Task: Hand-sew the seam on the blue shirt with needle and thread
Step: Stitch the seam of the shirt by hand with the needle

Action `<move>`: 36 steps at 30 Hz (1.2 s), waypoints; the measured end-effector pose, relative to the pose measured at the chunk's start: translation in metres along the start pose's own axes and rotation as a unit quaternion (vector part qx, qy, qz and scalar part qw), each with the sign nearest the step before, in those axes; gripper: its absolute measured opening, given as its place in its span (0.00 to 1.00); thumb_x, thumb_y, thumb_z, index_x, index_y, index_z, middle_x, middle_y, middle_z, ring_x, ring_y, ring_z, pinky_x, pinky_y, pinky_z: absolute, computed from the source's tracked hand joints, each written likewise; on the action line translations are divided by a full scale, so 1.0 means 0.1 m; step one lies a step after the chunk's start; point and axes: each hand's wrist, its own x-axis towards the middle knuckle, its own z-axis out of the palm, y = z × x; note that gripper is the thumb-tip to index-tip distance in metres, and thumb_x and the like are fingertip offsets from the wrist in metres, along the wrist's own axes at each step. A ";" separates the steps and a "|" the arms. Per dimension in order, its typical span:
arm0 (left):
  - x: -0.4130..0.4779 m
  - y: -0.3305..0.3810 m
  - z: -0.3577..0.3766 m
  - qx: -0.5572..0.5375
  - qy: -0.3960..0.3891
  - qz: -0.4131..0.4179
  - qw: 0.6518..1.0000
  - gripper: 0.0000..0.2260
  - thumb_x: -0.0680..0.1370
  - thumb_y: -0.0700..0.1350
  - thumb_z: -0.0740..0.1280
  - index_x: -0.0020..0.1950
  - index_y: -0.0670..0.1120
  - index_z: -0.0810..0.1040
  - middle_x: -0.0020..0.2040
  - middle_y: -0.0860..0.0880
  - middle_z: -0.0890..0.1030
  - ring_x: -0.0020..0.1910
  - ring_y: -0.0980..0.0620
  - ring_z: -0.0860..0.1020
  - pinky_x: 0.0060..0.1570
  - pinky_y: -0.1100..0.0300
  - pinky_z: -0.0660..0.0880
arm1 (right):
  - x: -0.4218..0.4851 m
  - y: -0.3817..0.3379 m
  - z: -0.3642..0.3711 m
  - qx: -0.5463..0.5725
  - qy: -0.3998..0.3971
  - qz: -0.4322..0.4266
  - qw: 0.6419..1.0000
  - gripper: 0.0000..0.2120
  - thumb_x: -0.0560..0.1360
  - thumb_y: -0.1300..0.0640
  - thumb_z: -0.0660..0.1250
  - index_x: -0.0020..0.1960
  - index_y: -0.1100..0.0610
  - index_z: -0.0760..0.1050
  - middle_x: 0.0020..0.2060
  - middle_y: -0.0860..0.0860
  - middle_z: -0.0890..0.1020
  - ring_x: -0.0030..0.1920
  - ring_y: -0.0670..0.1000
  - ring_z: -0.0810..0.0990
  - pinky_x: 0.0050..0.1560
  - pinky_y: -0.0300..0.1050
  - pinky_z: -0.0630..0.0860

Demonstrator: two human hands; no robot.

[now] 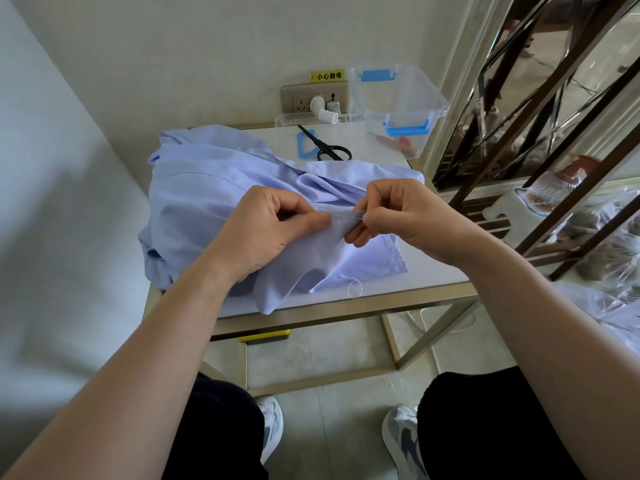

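Blue shirt (207,188) is heaped on a white table (433,271), its fabric pinched by the left hand (266,230); a needle (348,217) is pinched by the right hand (405,216), at three o'clock from the left.

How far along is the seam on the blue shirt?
Started, and it looks mid-stitch. Done: white thread already trails from the blue shirt and loops near the table edge. In hand: the left hand pinches the fold, the right hand pinches the needle, tip at the fabric. Left: the remaining stitches (count not readable), knotting and cutting. The scissors lie behind the shirt.
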 end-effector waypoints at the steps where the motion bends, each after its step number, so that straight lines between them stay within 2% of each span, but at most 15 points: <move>1: 0.00 0.00 0.00 0.000 0.000 0.002 1.000 0.11 0.75 0.45 0.73 0.33 0.45 0.82 0.31 0.46 0.78 0.32 0.55 0.72 0.35 0.62 0.70 | 0.00 0.00 0.00 0.001 0.000 0.000 1.000 0.07 0.76 0.75 0.58 0.46 0.69 0.73 0.37 0.58 0.83 0.40 0.53 0.85 0.47 0.43 0.81; 3: 0.00 0.01 0.00 -0.003 0.002 0.008 1.000 0.10 0.75 0.45 0.73 0.35 0.44 0.82 0.34 0.41 0.79 0.33 0.54 0.73 0.37 0.59 0.71 | -0.01 -0.02 0.01 0.002 -0.002 -0.001 1.000 0.07 0.76 0.76 0.58 0.45 0.68 0.72 0.37 0.57 0.84 0.40 0.53 0.85 0.46 0.42 0.80; 9: 0.00 -0.01 0.01 0.003 0.006 0.024 1.000 0.09 0.76 0.44 0.72 0.37 0.41 0.84 0.37 0.37 0.80 0.34 0.53 0.73 0.37 0.59 0.71 | -0.03 -0.04 0.01 -0.014 0.000 -0.001 1.000 0.08 0.75 0.76 0.57 0.43 0.67 0.72 0.41 0.61 0.83 0.41 0.53 0.85 0.48 0.43 0.81; 12: 0.01 -0.02 0.01 -0.004 0.009 0.034 0.999 0.08 0.76 0.42 0.72 0.37 0.43 0.84 0.35 0.40 0.81 0.35 0.55 0.73 0.38 0.60 0.72 | -0.04 -0.04 0.01 -0.018 0.000 -0.002 1.000 0.09 0.75 0.76 0.58 0.42 0.65 0.72 0.40 0.60 0.83 0.41 0.52 0.85 0.48 0.42 0.81; 14: 0.02 -0.02 0.02 -0.008 0.011 0.038 0.999 0.05 0.76 0.41 0.72 0.40 0.43 0.85 0.38 0.43 0.84 0.36 0.56 0.75 0.40 0.60 0.74 | -0.04 -0.04 0.01 -0.025 0.004 0.000 1.000 0.08 0.75 0.75 0.58 0.43 0.65 0.72 0.41 0.62 0.82 0.41 0.52 0.86 0.49 0.43 0.81; 18: 0.03 -0.01 0.03 -0.002 0.020 0.048 0.999 0.05 0.76 0.39 0.72 0.40 0.44 0.84 0.34 0.54 0.82 0.34 0.61 0.75 0.39 0.67 0.73 | -0.04 -0.05 0.02 -0.032 0.009 -0.004 0.999 0.11 0.74 0.76 0.58 0.39 0.62 0.70 0.43 0.65 0.82 0.41 0.52 0.86 0.49 0.43 0.81; 22: 0.03 0.00 0.04 0.002 0.021 0.053 0.998 0.04 0.75 0.39 0.72 0.40 0.41 0.84 0.35 0.50 0.82 0.35 0.59 0.74 0.39 0.67 0.72 | -0.04 -0.04 0.02 -0.031 0.011 -0.008 0.999 0.14 0.74 0.76 0.58 0.36 0.60 0.68 0.44 0.66 0.82 0.41 0.53 0.86 0.48 0.43 0.81; 26: 0.03 0.00 0.05 0.005 0.023 0.055 0.998 0.04 0.75 0.39 0.72 0.40 0.42 0.84 0.35 0.52 0.82 0.35 0.60 0.75 0.39 0.68 0.72 | -0.05 -0.04 0.03 -0.049 0.020 -0.007 0.999 0.13 0.73 0.75 0.59 0.36 0.60 0.68 0.44 0.66 0.83 0.42 0.53 0.86 0.50 0.45 0.82; 31: 0.04 -0.02 0.07 0.001 0.031 0.051 0.998 0.03 0.74 0.39 0.74 0.40 0.42 0.84 0.34 0.55 0.82 0.35 0.61 0.77 0.41 0.69 0.73 | -0.04 -0.03 0.06 -0.072 0.035 -0.003 0.997 0.12 0.71 0.76 0.62 0.35 0.61 0.68 0.41 0.63 0.83 0.41 0.55 0.86 0.53 0.52 0.80; 36: 0.03 -0.01 0.08 0.011 0.025 0.053 0.998 0.03 0.73 0.40 0.74 0.40 0.41 0.84 0.36 0.51 0.84 0.36 0.59 0.78 0.42 0.66 0.74 | -0.03 0.01 0.09 -0.079 0.048 -0.002 0.996 0.09 0.70 0.74 0.64 0.37 0.63 0.70 0.40 0.61 0.84 0.41 0.57 0.86 0.55 0.56 0.80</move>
